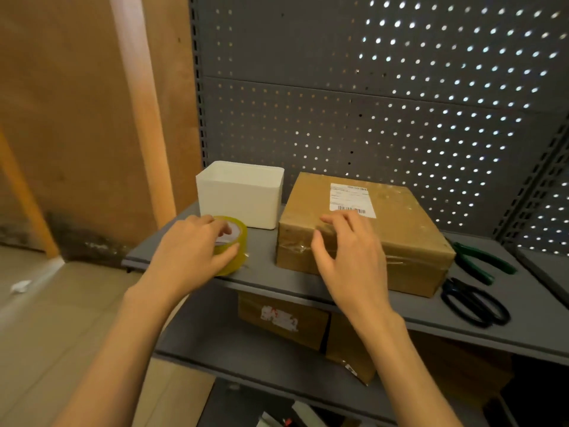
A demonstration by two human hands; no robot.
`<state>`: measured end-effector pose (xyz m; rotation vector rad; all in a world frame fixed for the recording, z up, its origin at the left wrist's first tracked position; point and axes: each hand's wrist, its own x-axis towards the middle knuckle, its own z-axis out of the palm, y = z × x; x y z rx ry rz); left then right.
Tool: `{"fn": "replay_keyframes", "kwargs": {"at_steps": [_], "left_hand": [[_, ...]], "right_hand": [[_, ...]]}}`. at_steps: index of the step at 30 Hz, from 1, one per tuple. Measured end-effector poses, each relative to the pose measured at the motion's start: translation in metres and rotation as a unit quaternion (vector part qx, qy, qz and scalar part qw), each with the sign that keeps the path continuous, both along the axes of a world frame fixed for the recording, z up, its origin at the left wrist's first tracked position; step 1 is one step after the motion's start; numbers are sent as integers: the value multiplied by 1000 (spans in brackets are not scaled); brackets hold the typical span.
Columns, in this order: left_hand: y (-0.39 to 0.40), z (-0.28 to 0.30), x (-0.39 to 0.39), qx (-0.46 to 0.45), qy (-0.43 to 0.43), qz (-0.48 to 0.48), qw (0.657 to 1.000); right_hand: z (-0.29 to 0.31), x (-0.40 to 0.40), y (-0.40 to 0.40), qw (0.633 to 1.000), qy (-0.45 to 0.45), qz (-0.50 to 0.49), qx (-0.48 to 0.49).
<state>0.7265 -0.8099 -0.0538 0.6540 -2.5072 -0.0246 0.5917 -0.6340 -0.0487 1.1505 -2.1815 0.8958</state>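
A brown cardboard parcel (400,229), wrapped in clear tape and bearing a white shipping label (351,197), lies on the grey shelf (261,272). To its left sits a yellowish roll of packing tape (238,241). My left hand (187,251) grips the roll, thumb on its side and fingers over its top. Over the parcel's near left corner hovers my right hand (345,257), fingers spread and relaxed; whether it touches the box I cannot tell.
A white open plastic bin (243,195) stands behind the tape roll. Green-handled pliers (480,260) and black scissors (474,300) lie right of the parcel. More cardboard boxes (283,318) fill the shelf below. A grey pegboard (369,103) backs the shelf.
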Motion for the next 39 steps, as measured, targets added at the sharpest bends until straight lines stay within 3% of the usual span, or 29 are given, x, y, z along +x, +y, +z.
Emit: {"fn": "replay_keyframes", "kwargs": {"at_steps": [6,8,10,13,16,19,23,30,33,39], "left_hand": [[-6,-16,7,15,-92,-7,996],[-7,-17,7,18,-86,4,996],[-4,-18,7,45,-44,10,998],[10,-12,8,145,99,-6,984],[25,1,7,256,201,-72,943],[47,18,4,356,267,-140,884],[73,22,1,396,291,-186,851],[95,26,-1,338,306,-141,879],[99,30,2,307,300,-116,896],[106,38,14,319,308,-130,887]], "right_hand": [[-5,17,-32,998,10,57,19],[-5,20,-36,997,13,75,13],[-5,22,-39,995,4,99,4],[2,24,-38,983,-60,171,-30],[14,27,-34,947,-149,270,-91],[27,24,-26,924,-180,318,-116],[31,17,-10,922,-178,322,-119],[33,14,4,912,-221,320,-132],[40,18,3,907,-198,339,-150],[42,23,2,898,-187,361,-166]]}}
